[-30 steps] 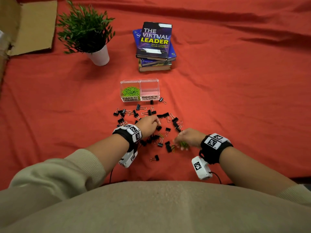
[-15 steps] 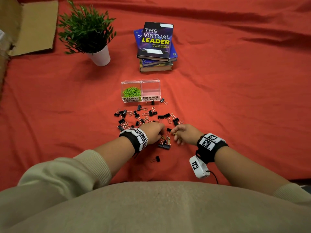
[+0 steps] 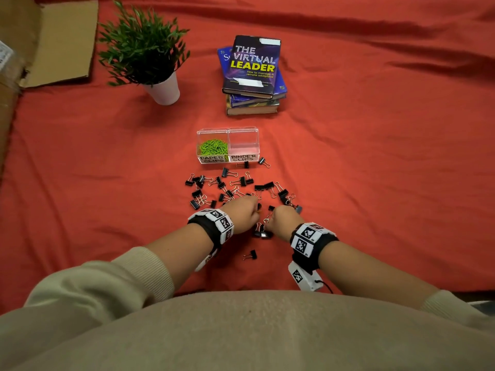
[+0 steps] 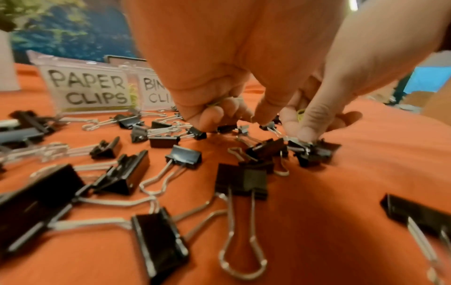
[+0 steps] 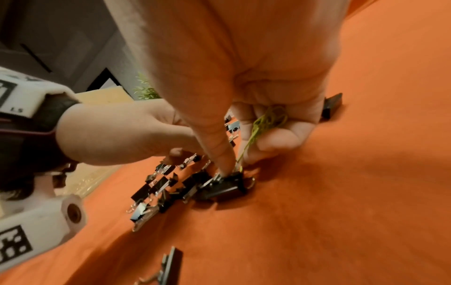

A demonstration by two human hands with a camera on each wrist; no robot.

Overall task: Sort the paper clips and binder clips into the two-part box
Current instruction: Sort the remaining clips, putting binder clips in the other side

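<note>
Right wrist view shows my right hand (image 5: 256, 119) clenched on a small bunch of green paper clips (image 5: 268, 119) against the palm, while its forefinger pokes down at a black binder clip (image 5: 224, 188) directly under it. My left hand (image 4: 219, 77), just beside, curls its fingers low over the scatter; something thin and green seems pinched there too, though blur leaves me unsure. Ahead of both grips, past the spread of binder clips (image 3: 241, 183) on the red cloth (image 3: 375, 183), sits the two-part box (image 3: 227, 159), green clips in its left half, the right half bare. Paper clips are light, springy wire and tangle easily; I judge pinching a loop works best. Binder clips are stiff, best taken by the black body.
</note>
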